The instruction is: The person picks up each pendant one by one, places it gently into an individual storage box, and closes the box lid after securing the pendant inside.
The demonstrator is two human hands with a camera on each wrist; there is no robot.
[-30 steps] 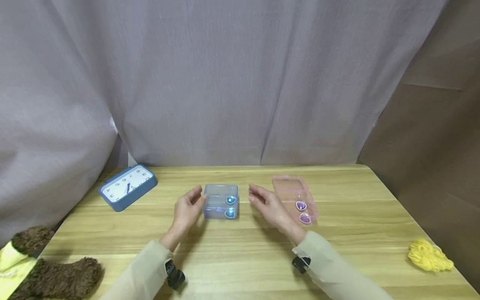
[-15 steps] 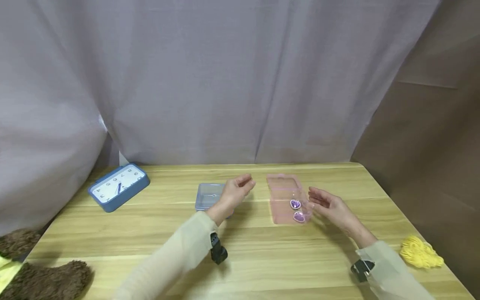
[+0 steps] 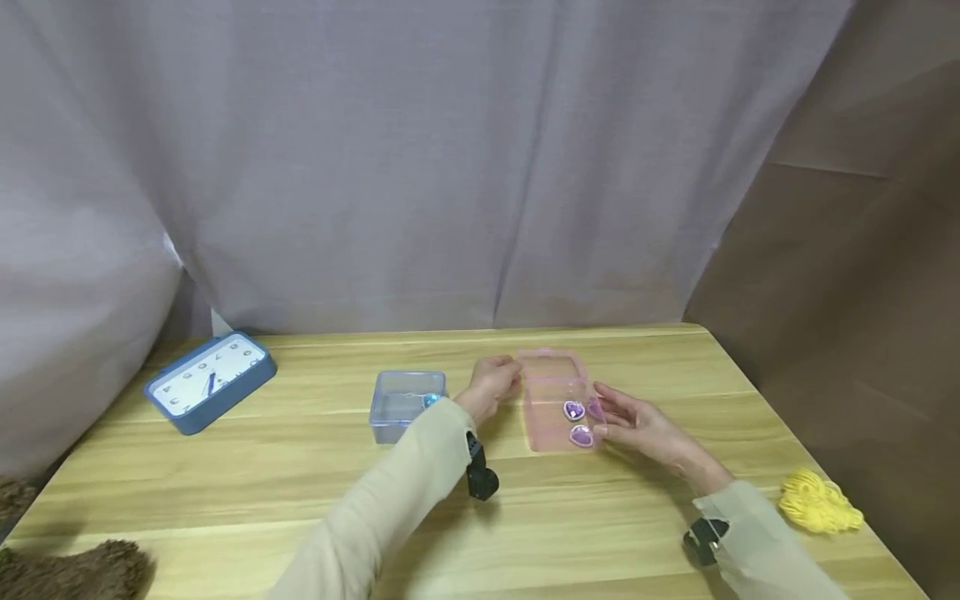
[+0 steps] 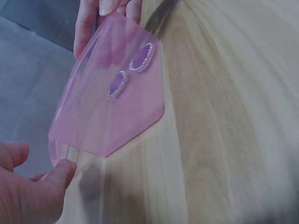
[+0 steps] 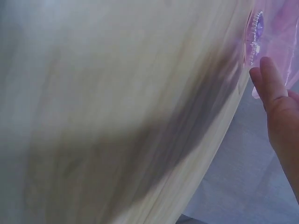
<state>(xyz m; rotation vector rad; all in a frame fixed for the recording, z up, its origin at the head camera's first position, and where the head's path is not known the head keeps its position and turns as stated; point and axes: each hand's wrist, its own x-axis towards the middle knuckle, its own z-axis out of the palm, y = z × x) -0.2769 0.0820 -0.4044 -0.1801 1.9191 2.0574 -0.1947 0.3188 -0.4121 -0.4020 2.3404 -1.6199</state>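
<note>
In the head view a see-through pink box (image 3: 547, 417) stands right of the middle of the table, its lid (image 3: 550, 365) leaning back. Two purple gems (image 3: 573, 410) with beaded white rims show in it. My left hand (image 3: 491, 386) is by the box's left edge; in the left wrist view its thumb (image 4: 63, 172) reaches the pink edge, a gap parting it from the forefinger. My right hand (image 3: 637, 425) touches the box's right side with nearly straight fingers. Left of my left hand is a clear blue box (image 3: 390, 408) with a blue gem (image 3: 431, 401), partly behind my sleeve.
A blue case with a white patterned top (image 3: 210, 379) lies at the far left. Brown fluffy plush (image 3: 78, 571) is at the front left, and a bundle of yellow yarn (image 3: 817, 502) near the right edge. A grey curtain (image 3: 360, 167) hangs behind the table.
My left hand has left the blue box's side and crossed rightward to the pink box. My right hand has moved round to the pink box's right side. The head view has shifted rightward.
</note>
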